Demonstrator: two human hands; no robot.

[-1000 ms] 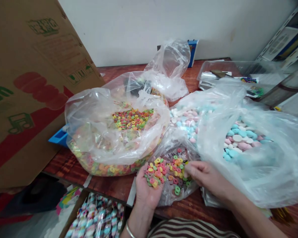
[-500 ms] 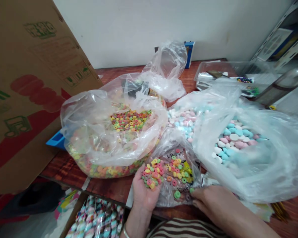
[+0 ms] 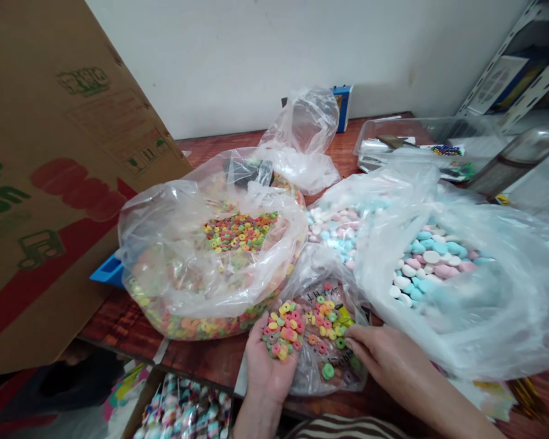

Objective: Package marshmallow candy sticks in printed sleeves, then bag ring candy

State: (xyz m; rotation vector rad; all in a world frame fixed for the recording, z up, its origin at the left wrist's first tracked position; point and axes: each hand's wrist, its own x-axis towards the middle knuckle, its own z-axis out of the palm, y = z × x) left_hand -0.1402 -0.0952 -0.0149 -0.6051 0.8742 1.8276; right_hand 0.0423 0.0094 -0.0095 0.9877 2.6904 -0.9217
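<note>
My left hand [image 3: 269,377] is cupped palm up and holds a heap of small ring candies [image 3: 284,329] in pink, yellow, green and orange. Beside it lies a clear plastic bag [image 3: 313,381] with dark lettering, with more loose rings [image 3: 326,318] spread over it. My right hand [image 3: 388,356] reaches in from the right, its thumb and forefinger drawn together at these rings, close to a green one. Whether a ring sits between those fingertips I cannot make out. Behind my left hand stands a large open clear bag [image 3: 165,286] full of the same rings.
On the right, an open plastic bag [image 3: 526,305] contains pink, white and blue candies [image 3: 432,259]. A tall cardboard box [image 3: 96,140] stands left, near a blue scoop-like piece [image 3: 107,272]. Behind are a clear tray [image 3: 375,131] and a bottle [image 3: 516,161]. Wrapped candy sticks [image 3: 183,408] fill a box below the table edge.
My right hand has moved up and left, from the bag's lower right edge to the loose rings. The left hand keeps its handful. The whole view has shifted slightly.
</note>
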